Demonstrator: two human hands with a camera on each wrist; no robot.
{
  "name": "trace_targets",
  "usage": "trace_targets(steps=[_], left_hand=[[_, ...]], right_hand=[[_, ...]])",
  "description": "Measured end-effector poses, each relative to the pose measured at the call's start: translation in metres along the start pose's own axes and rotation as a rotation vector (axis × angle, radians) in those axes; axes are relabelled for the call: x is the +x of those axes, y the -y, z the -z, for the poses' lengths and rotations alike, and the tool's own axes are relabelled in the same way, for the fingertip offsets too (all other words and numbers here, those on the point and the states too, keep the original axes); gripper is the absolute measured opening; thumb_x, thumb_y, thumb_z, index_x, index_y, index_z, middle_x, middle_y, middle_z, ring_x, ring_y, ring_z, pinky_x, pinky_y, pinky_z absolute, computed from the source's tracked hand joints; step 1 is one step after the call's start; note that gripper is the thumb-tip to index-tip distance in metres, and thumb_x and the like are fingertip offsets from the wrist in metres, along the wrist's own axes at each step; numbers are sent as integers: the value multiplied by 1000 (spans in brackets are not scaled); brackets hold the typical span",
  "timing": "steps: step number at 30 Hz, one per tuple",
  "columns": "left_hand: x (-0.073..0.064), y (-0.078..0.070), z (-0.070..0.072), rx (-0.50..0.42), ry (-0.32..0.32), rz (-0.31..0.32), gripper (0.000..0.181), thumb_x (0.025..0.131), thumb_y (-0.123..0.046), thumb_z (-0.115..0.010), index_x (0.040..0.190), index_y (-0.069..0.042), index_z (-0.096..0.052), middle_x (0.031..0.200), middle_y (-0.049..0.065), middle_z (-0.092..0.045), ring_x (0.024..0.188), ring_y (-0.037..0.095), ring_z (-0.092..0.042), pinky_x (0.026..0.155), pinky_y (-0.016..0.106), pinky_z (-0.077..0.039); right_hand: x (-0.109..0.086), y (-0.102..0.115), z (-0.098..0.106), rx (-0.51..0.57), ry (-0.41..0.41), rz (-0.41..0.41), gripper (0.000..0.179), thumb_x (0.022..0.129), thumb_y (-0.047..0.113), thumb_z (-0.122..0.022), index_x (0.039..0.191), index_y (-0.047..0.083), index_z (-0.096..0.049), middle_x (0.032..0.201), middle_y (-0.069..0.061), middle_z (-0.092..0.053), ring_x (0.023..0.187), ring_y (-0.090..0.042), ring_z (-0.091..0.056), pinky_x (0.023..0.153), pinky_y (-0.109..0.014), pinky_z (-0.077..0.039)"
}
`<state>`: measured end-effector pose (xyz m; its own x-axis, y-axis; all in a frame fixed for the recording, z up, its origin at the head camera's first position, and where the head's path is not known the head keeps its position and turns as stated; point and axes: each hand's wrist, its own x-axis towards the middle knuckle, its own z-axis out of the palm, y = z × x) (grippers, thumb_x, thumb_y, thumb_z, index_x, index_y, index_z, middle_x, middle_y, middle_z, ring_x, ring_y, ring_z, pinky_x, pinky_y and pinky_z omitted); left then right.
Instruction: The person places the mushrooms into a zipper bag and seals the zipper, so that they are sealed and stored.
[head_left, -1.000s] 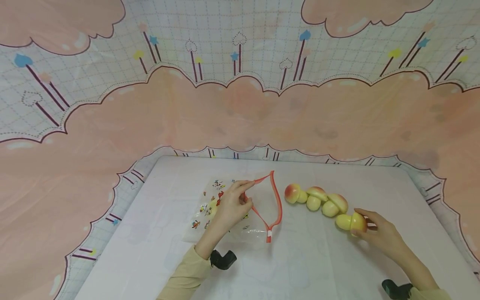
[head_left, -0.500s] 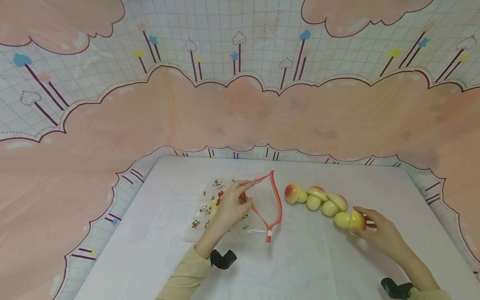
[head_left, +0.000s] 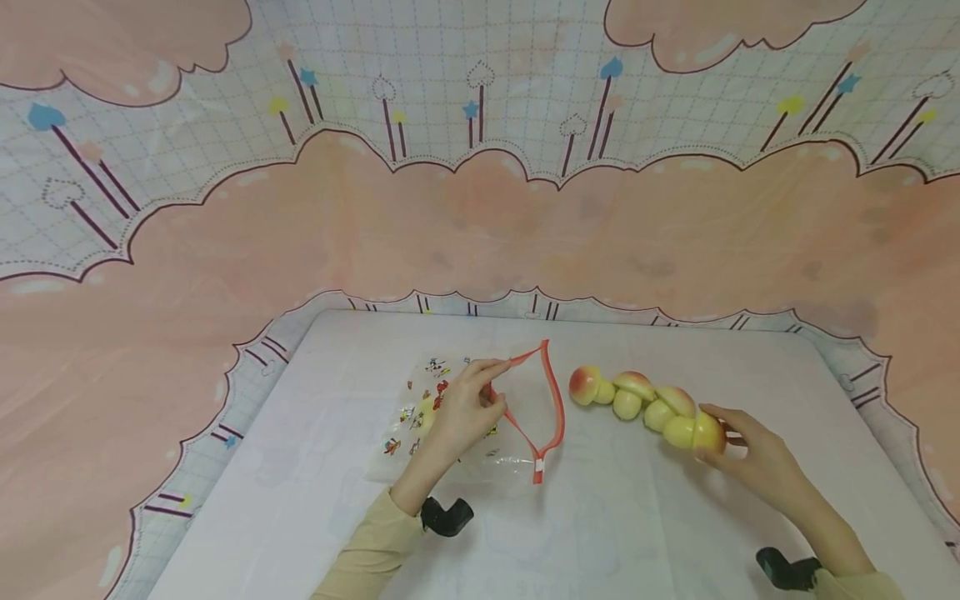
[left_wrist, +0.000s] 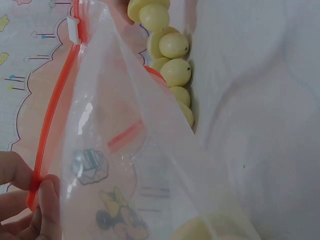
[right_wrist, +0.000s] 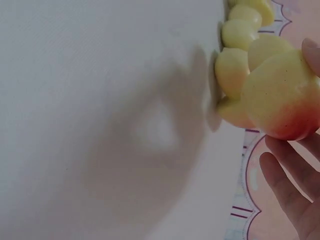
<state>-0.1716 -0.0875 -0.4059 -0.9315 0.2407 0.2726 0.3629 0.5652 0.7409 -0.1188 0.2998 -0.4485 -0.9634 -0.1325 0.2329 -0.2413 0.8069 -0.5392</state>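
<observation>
My left hand pinches the red zip edge of a clear plastic zip bag printed with cartoon figures. The bag's mouth gapes toward the right, with a white slider at one end of the zip. A pale yellow rounded shape shows through the plastic. In my right hand a yellow toy mushroom with a reddish cap is held by the cap, thumb and fingers around it, stem pointing left. Its stem overlaps the end of a row of similar toy mushrooms.
The row of several mushrooms lies on the white table, between the bag's mouth and my right hand. Behind the table hangs a peach and white patterned cloth. A black wrist mount sits at my left wrist, another at the right.
My right hand has shifted slightly left and up with the mushroom, whose stem now overlaps the row's last one. The left hand and the bag have stayed put.
</observation>
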Motion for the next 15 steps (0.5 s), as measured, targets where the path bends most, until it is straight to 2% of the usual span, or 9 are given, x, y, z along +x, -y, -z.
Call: trace_targets(steps=[11,15], left_hand=[[0,1,0,-4,1,-11,45,82,1,-64,126,-5,-63,124,9,-60,75,10,-52,62,16,-44],[-1,0,0,4,0,-11,45,82,1,-64,126,-5,-63,124,10,-60,75,10,-52,62,15,-44]], right_hand=[[5,12,-3,20,-10,30,62,74,19,-81,128,2,-57,117,-18,-63,95,25,-33,76,-16,-51],[5,15,-3,27,-15,48,62,73,17,-82,128,2,-57,118,-17,-63,96,25,-34,76,-13,-50]])
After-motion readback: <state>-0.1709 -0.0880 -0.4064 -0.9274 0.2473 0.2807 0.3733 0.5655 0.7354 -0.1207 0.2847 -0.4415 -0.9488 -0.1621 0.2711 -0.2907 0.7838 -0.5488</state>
